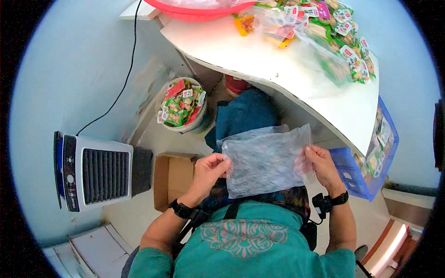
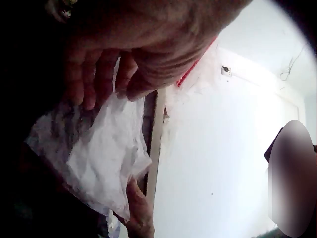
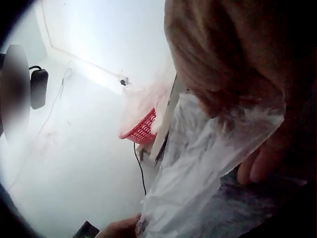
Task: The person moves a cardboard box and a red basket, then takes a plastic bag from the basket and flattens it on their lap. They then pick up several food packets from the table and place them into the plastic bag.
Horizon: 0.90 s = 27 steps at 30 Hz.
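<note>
A clear, crinkled plastic bag point(image 1: 264, 162) is stretched flat between both hands over the lap. My left hand point(image 1: 209, 173) pinches its left edge between thumb and fingers. At the opposite edge, my right hand point(image 1: 323, 167) pinches the bag near its upper right corner. In the left wrist view the thumb and fingertips of the left hand point(image 2: 153, 54) meet at the edge of the bag point(image 2: 106, 148). The right wrist view shows the plastic point(image 3: 188, 163) hanging from the right hand point(image 3: 223, 54), part of it over the fingers.
A white table point(image 1: 278, 69) curves ahead, with snack packets point(image 1: 345, 34), loose plastic bags point(image 1: 320, 55) and a red basket point(image 1: 199, 11). A bucket of packets point(image 1: 183, 104), a cardboard box point(image 1: 174, 178) and an air cooler point(image 1: 104, 173) stand left. A blue crate point(image 1: 345, 171) stands right.
</note>
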Each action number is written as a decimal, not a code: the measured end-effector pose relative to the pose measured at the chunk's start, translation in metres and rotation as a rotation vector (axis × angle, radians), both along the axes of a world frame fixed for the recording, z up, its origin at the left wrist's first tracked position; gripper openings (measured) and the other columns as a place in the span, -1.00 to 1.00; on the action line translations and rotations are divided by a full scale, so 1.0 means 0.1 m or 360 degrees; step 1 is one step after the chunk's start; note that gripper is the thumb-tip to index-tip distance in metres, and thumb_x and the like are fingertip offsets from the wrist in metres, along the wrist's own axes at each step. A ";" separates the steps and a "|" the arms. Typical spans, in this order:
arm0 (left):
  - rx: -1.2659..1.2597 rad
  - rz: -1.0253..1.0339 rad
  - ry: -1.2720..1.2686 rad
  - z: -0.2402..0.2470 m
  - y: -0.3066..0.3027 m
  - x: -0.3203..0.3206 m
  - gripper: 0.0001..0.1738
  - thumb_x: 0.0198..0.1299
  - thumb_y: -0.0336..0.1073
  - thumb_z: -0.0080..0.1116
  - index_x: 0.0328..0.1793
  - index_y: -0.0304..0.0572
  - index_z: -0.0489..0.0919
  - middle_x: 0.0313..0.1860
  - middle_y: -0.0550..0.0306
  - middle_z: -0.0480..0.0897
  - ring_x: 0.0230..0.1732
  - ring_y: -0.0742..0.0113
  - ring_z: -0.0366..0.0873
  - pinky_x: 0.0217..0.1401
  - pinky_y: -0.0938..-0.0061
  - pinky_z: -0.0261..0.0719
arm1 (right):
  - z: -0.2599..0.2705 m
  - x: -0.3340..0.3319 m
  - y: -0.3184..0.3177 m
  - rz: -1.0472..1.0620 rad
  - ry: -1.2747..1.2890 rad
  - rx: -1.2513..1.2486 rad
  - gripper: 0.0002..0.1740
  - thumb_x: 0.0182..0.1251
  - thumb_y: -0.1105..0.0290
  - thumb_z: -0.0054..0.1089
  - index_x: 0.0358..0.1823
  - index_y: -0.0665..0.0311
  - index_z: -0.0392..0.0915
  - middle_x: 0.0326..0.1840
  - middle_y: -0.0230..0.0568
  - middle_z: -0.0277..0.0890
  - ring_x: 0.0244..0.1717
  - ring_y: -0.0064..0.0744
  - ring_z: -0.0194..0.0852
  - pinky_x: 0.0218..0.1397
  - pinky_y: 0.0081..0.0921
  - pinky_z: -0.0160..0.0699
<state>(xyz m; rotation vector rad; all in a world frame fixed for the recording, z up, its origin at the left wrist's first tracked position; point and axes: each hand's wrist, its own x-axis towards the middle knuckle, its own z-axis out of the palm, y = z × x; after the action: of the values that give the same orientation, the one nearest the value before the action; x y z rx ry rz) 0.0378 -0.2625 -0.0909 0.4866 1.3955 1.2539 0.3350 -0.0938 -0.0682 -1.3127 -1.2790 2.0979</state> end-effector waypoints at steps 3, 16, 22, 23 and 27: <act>-0.0026 0.0035 0.0105 0.01 0.00 -0.03 -0.85 0.34 -0.28 0.25 -0.16 -0.21 0.66 -0.28 0.20 0.71 -0.24 0.42 0.68 -0.11 0.46 0.69 | -0.06 -0.03 0.02 -0.0030 0.0017 -0.0003 -0.68 0.56 0.20 0.01 -0.13 0.33 0.56 -0.33 -0.22 0.65 -0.41 -0.40 0.66 -0.37 -0.49 0.63; -0.0045 0.0142 0.0134 -0.09 0.04 -0.09 -0.84 0.30 -0.29 0.30 -0.20 -0.25 0.68 -0.38 0.29 0.68 -0.39 0.59 0.59 -0.28 0.65 0.54 | -0.18 -0.11 0.02 0.0010 -0.0308 0.0385 -0.71 0.48 0.21 0.12 -0.25 0.34 0.52 -0.48 -0.26 0.57 -0.52 -0.45 0.55 -0.41 -0.46 0.54; -0.0092 0.0117 0.0150 -0.04 0.01 -0.07 -0.86 0.30 -0.31 0.29 -0.20 -0.24 0.68 -0.38 0.28 0.68 -0.39 0.58 0.58 -0.25 0.64 0.54 | 0.08 -0.26 -0.15 -0.0068 -0.1034 0.1752 -0.74 0.29 0.39 0.25 -0.08 0.35 0.46 -0.18 0.00 0.59 -0.19 -0.05 0.62 -0.13 -0.21 0.61; -0.0092 0.0117 0.0142 -0.04 0.01 -0.07 -0.86 0.30 -0.31 0.29 -0.20 -0.23 0.68 -0.38 0.28 0.68 -0.39 0.58 0.58 -0.25 0.64 0.54 | 0.12 -0.28 -0.15 -0.0071 -0.1000 0.2018 -0.72 0.25 0.42 0.26 -0.05 0.35 0.46 -0.10 0.04 0.58 -0.09 0.02 0.61 -0.05 -0.17 0.61; -0.0113 0.0104 0.0088 -0.09 -0.01 -0.04 -0.87 0.32 -0.30 0.26 -0.20 -0.19 0.66 -0.35 0.30 0.67 -0.36 0.54 0.54 -0.22 0.61 0.48 | 0.18 -0.29 -0.16 0.0162 -0.0596 0.2521 -0.54 0.14 0.47 0.29 0.11 0.34 0.47 0.23 0.11 0.47 0.29 0.14 0.45 0.29 -0.13 0.50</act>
<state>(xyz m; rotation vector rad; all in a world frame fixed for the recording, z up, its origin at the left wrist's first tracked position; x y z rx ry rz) 0.0338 -0.2633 -0.0997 0.4323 1.5077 1.2467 0.3059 -0.1100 -0.0506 -0.7708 -2.3020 0.3103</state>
